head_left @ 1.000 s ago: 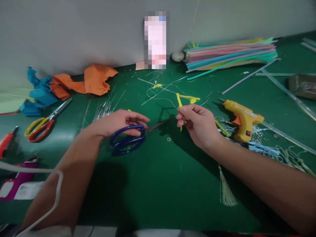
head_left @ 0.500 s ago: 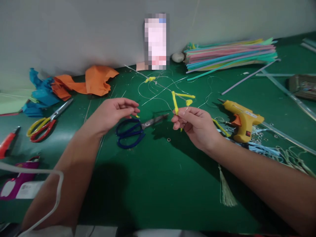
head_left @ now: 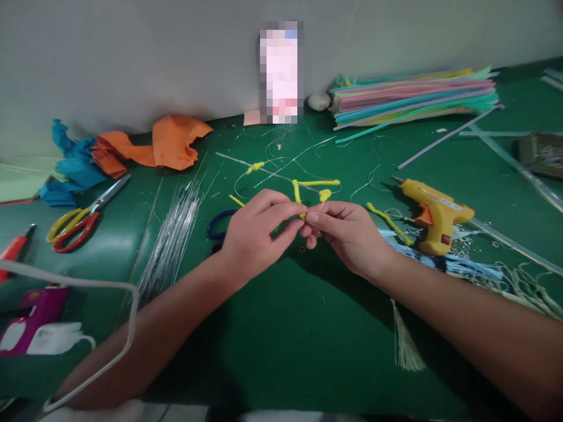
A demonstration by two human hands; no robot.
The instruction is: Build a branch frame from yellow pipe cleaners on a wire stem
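In the middle of the head view my left hand (head_left: 259, 234) and my right hand (head_left: 352, 234) meet fingertip to fingertip. Both pinch the lower end of a bent yellow pipe cleaner (head_left: 296, 192). It joins a thin grey wire stem (head_left: 233, 158) that slants up to the left and carries a yellow knot (head_left: 255, 168). A small yellow bud (head_left: 325, 195) stands just above my right thumb. Behind my left hand, blue-handled scissors (head_left: 219, 224) are mostly hidden. A short yellow strip (head_left: 236, 201) shows beyond my left knuckles.
A yellow glue gun (head_left: 435, 214) lies right, beside blue tassels (head_left: 475, 266) and small metal rings. Coloured pipe cleaners (head_left: 413, 99) are bundled behind. At left are silvery wires (head_left: 173, 228), red-and-yellow scissors (head_left: 83, 220) and orange paper (head_left: 171, 143). A blurred phone (head_left: 281, 73) leans on the wall.
My left hand has moved right to meet my right hand at the yellow pipe cleaner, now covering most of the blue scissors. The wire stem has shifted slightly left and down.
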